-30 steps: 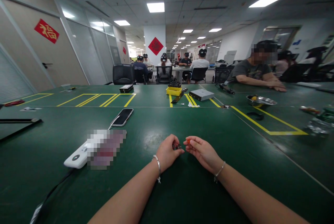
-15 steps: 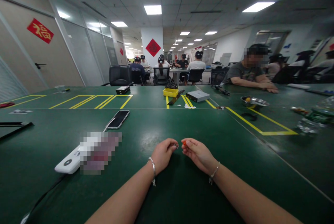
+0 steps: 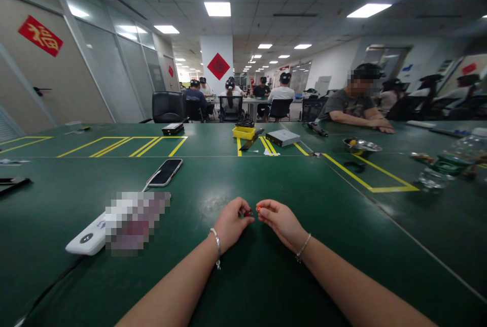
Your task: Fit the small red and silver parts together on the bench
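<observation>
Over the near middle of the green table (image 3: pixel 213 174), my left hand (image 3: pixel 232 220) is closed on a small dark red piece (image 3: pixel 248 213) that shows at its fingertips. Just to the right, my right hand (image 3: pixel 279 220) pinches a small orange piece (image 3: pixel 258 208) between thumb and fingers. The fingertips of the two hands face each other with a narrow gap between them. Both pieces are too small for me to tell their kind. Each wrist wears a silvery bracelet.
Left of my hands lie a white power bank (image 3: pixel 89 238) with a cable and a phone (image 3: pixel 166 172). Farther off stand a yellow tray (image 3: pixel 243 133), a grey box (image 3: pixel 282 137), a metal bowl (image 3: pixel 363 146) and a plastic bottle (image 3: pixel 449 164). A person (image 3: pixel 353 101) sits across at the right.
The view has turned slightly right. My left fingers have shifted, and the dark red piece shows more clearly now. The orange piece stays in my right fingertips.
</observation>
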Action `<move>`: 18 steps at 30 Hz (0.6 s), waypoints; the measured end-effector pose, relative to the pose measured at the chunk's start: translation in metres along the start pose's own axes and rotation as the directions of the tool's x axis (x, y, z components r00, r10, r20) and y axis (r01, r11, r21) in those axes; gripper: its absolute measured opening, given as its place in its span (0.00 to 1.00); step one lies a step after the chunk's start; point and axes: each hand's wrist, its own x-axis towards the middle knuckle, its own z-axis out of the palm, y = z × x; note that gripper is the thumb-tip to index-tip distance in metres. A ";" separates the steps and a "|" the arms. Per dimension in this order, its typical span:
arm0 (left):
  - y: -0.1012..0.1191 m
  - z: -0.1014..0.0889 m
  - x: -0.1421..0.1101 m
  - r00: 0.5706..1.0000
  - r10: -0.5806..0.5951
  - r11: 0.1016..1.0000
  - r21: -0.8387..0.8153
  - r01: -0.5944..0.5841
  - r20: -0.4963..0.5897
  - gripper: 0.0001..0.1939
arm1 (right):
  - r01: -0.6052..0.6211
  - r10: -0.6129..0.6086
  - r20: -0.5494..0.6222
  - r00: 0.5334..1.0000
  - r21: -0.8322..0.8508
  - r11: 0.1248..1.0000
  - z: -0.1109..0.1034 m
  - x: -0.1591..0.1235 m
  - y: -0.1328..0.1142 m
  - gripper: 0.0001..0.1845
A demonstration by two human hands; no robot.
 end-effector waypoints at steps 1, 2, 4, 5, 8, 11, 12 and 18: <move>0.001 0.001 0.000 1.000 0.003 1.000 0.012 -0.003 -0.009 0.09 | 0.019 -0.019 -0.012 1.000 -0.041 0.999 0.002 0.000 0.001 0.09; 0.002 0.001 0.000 1.000 0.005 1.000 0.022 -0.005 -0.018 0.10 | 0.041 -0.043 -0.022 0.999 -0.089 0.995 0.004 -0.001 0.001 0.09; 0.003 0.003 0.000 0.999 0.003 0.999 0.038 -0.002 -0.033 0.11 | 0.084 -0.093 -0.033 0.995 -0.201 0.976 0.008 -0.002 0.002 0.07; 0.003 0.004 -0.001 0.999 -0.001 0.999 0.041 0.003 -0.041 0.11 | 0.105 -0.118 -0.034 0.992 -0.266 0.958 0.009 -0.002 0.002 0.07; 0.004 0.005 -0.002 0.998 -0.026 0.999 0.021 0.027 -0.052 0.11 | 0.164 -0.208 -0.042 0.977 -0.470 0.867 0.013 -0.004 0.002 0.05; 0.004 0.006 -0.002 0.997 -0.048 0.999 -0.023 0.047 -0.054 0.11 | 0.230 -0.310 -0.030 0.950 -0.605 0.763 0.015 -0.007 0.001 0.06; 0.004 0.006 -0.002 0.997 -0.053 0.998 -0.038 0.050 -0.059 0.11 | 0.255 -0.336 -0.012 0.942 -0.626 0.737 0.015 -0.008 0.000 0.07; 0.002 0.006 -0.001 0.989 -0.083 0.993 -0.094 0.071 -0.122 0.10 | 0.295 -0.352 0.057 0.934 -0.677 0.674 0.017 -0.014 -0.002 0.12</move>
